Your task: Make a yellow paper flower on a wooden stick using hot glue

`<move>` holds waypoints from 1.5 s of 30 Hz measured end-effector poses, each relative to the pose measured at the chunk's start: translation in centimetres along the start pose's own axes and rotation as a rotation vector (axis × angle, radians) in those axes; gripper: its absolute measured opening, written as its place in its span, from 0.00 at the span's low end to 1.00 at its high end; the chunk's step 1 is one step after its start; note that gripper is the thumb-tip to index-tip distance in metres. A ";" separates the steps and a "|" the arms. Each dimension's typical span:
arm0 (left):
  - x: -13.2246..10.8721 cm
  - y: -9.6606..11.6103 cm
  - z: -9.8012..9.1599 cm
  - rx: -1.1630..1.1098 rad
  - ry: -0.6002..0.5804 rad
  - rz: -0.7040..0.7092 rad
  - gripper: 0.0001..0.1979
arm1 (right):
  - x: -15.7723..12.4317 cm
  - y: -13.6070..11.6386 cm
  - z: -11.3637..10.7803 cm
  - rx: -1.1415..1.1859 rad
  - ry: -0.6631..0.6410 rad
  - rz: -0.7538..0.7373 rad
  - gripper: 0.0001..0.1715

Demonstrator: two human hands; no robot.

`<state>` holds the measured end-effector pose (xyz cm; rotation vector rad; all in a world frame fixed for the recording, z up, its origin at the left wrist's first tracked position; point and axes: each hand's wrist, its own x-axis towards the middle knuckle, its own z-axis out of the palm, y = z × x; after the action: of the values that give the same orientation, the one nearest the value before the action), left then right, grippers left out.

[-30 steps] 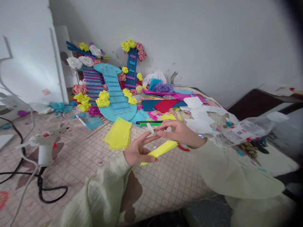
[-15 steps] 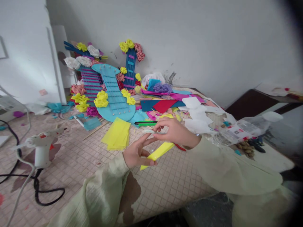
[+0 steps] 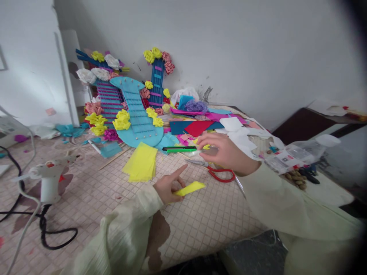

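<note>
My left hand [image 3: 169, 188] pinches a folded yellow paper strip [image 3: 192, 188] between thumb and fingers, low over the table, with its index finger stretched out. To the right, my right hand [image 3: 222, 152] hovers with curved fingers; a gap shows between thumb and fingertips. Red-handled scissors [image 3: 221, 175] lie just below it, their blades pointing left. Beside its fingertips is a green utility knife [image 3: 179, 149], with something whitish and hard to make out at its right end. A stack of thin yellow paper sheets [image 3: 142, 162] lies left of the knife.
A white hot glue gun [image 3: 51, 183] with cables stands at left. Behind, flower-trimmed blue boards [image 3: 137, 110] lean near the wall. Coloured sheets [image 3: 197, 128], purple yarn [image 3: 196, 106] and white paper pieces [image 3: 232, 124] cover the back right. A clear plastic bottle [image 3: 301, 154] lies at right.
My hands have moved apart. My right hand has shifted right, uncovering more of the scissors and knife. My left hand has kept the yellow strip, which now sits slightly lower and flatter.
</note>
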<state>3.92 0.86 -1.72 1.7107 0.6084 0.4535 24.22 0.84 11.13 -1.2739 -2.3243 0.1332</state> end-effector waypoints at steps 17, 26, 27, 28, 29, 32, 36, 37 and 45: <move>0.0 2.8 -1.2 0.180 0.355 0.525 0.10 | 0.2 -2.3 1.0 -0.089 -0.188 -0.300 0.06; -0.1 3.0 -1.5 0.230 0.620 0.580 0.09 | 0.0 -2.9 2.3 0.211 0.062 -0.044 0.22; -0.1 3.1 -1.5 0.273 0.654 0.598 0.10 | 0.0 -3.0 2.5 0.241 0.060 -0.036 0.22; -0.2 3.1 -1.5 0.313 0.680 0.611 0.10 | -0.1 -3.0 2.7 0.263 0.057 -0.033 0.23; -0.3 3.1 -1.5 0.345 0.701 0.619 0.11 | -0.1 -3.1 2.9 0.276 0.057 -0.031 0.24; -0.5 3.0 -1.5 0.408 0.733 0.615 0.12 | -0.1 -3.3 3.2 0.301 0.075 -0.029 0.23; -0.5 3.0 -1.5 0.424 0.733 0.618 0.12 | 0.0 -3.4 3.2 0.329 0.114 -0.014 0.16; -0.5 3.0 -1.5 0.426 0.731 0.622 0.12 | 0.0 -3.4 3.2 0.334 0.125 -0.008 0.14; -0.2 2.8 -1.5 0.450 0.743 0.676 0.12 | 0.1 -3.2 3.6 0.396 0.176 0.023 0.04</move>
<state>3.30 1.41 1.34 2.1581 0.6671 1.5733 20.12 -0.37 8.99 -1.0656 -2.0078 0.4460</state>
